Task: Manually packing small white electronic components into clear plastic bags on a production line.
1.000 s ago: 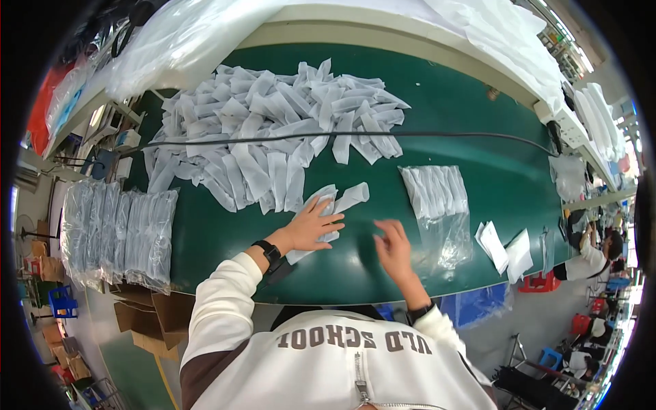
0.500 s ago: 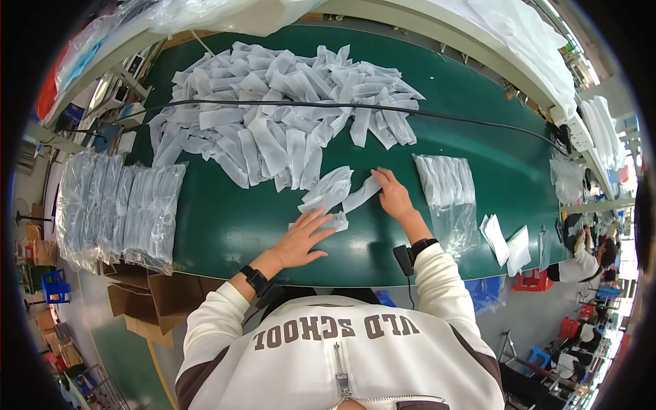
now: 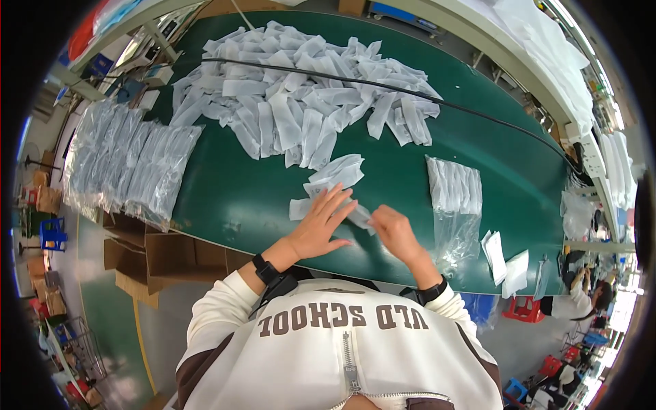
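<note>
Hands first: left hand flat, fingers spread, pressing on small stack of white pieces at frame centre; right hand just beside it, fingers curled, apparently pinching the stack's lower right end, though grip not clearly visible. Hands close together, nearly touching.

Step judged: squaring up a counted handful of pieces on green table. Next move probably calls for lifting the stack whole without fanning it, likely toward clear bag; needs firm pinch across all layers.

Largest to smallest:
- Table: fills middle of frame, curved by lens.
- Big heap of white pieces: upper centre, well beyond hands, black cable lying across it.
- Filled bags: left of frame, overhanging table edge.
- Clear bag: right of centre, just right of right hand, part filled, mouth end near table edge.
- Stack: under and just above left fingertips, touching both hands.
- Loose white cards: lower right, apart from hands.

Risk noted: thin pieces may slide apart.
</note>
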Demonstrator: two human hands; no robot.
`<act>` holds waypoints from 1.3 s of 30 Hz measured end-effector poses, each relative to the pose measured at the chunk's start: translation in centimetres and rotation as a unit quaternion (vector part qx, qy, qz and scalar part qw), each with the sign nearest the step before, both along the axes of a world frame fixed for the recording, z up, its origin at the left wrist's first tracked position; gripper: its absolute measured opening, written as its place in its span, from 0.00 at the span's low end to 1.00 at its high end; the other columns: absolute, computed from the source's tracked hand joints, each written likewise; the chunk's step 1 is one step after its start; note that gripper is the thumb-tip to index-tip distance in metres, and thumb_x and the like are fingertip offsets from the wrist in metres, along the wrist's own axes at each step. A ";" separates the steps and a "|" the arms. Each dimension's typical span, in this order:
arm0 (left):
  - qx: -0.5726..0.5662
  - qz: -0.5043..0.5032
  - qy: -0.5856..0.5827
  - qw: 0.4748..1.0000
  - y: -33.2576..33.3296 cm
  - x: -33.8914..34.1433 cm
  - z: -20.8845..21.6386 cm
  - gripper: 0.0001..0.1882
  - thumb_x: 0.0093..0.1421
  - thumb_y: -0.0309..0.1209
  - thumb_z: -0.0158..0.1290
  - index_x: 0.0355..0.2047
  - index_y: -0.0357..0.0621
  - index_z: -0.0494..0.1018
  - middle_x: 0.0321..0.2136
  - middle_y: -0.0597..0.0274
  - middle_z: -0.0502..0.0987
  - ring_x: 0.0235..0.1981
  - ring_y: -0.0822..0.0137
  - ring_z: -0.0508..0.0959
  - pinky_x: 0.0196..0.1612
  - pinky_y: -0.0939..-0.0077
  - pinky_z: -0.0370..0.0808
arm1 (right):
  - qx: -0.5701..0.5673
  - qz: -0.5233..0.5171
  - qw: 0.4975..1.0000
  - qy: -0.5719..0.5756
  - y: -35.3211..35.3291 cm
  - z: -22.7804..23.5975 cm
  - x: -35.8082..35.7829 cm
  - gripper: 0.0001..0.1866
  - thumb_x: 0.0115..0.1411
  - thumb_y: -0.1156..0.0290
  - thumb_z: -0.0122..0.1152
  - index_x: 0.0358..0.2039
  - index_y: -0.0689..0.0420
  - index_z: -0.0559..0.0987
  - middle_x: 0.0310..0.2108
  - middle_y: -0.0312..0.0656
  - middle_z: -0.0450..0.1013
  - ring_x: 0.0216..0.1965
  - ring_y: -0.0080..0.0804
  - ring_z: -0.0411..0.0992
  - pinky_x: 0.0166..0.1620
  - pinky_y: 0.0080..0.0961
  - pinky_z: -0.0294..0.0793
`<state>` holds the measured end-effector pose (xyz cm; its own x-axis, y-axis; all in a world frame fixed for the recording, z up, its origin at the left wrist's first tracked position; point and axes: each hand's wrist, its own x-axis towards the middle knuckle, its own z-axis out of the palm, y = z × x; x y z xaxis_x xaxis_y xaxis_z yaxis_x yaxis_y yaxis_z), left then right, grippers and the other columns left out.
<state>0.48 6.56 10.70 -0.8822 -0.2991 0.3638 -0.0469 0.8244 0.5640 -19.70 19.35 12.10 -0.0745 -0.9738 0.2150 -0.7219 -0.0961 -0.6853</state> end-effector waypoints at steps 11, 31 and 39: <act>0.282 0.060 -0.144 0.947 1.6 6.0 -2.8 0.26 0.56 0.43 0.62 0.48 0.40 0.69 0.37 0.46 0.76 0.38 0.44 0.77 0.41 0.58 0.74 | 0.045 0.131 0.972 -0.188 -5.5 -2.5 3.0 0.08 0.59 0.71 0.62 0.29 0.62 0.75 0.27 0.48 0.69 0.29 0.47 0.69 0.34 0.40 0.69; 0.190 -0.045 -0.126 0.973 2.0 6.9 -8.2 0.16 0.55 0.24 0.57 0.45 0.39 0.72 0.42 0.53 0.71 0.45 0.51 0.74 0.48 0.66 0.73 | 0.097 -0.172 0.870 -0.453 -4.8 -12.2 5.1 0.10 0.66 0.72 0.55 0.30 0.64 0.69 0.22 0.43 0.75 0.24 0.32 0.79 0.26 0.27 0.77; -0.042 0.009 -0.011 0.999 1.3 6.0 -6.7 0.15 0.49 0.25 0.60 0.39 0.43 0.74 0.47 0.57 0.70 0.50 0.51 0.70 0.55 0.57 0.67 | 0.221 -0.229 0.889 -0.328 -0.5 -11.9 5.3 0.10 0.63 0.71 0.60 0.31 0.64 0.71 0.21 0.43 0.75 0.21 0.30 0.76 0.25 0.28 0.74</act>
